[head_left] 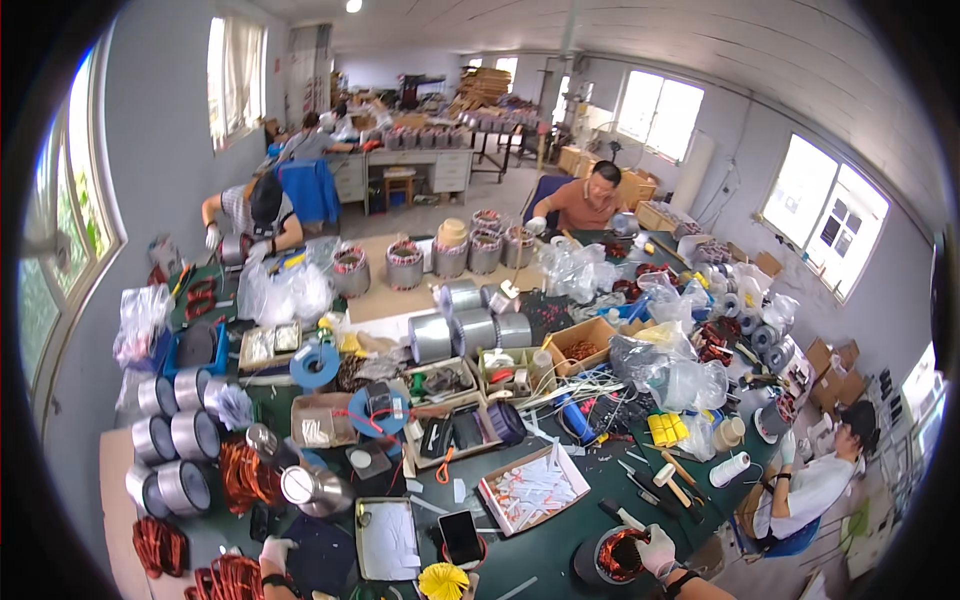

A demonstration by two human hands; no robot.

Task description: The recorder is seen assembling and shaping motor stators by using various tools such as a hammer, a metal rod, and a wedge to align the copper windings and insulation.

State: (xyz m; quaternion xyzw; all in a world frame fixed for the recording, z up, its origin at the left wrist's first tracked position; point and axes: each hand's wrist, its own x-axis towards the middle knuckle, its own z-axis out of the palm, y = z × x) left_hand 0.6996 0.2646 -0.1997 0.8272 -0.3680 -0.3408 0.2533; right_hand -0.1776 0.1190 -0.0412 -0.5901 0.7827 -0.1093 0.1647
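At the lower right, my right hand (657, 552) in a white glove is closed on the rim of a motor stator (594, 562), a grey cylinder with red-brown copper windings inside. The stator stands upright on the green tabletop near the front edge. My left hand (278, 552), also gloved, is at the lower left with its fingers stretched out and nothing visible in them. It is beside a dark blue pad (322, 555), close to a bundle of copper coils (235, 580).
A carton of white strips (535, 489), a phone (462, 537), a yellow paper fan (444, 580) and a mallet (672, 484) lie between and beyond my hands. Steel cylinders (195, 435) stack at left. Co-workers sit around the table, one at far right (815, 490).
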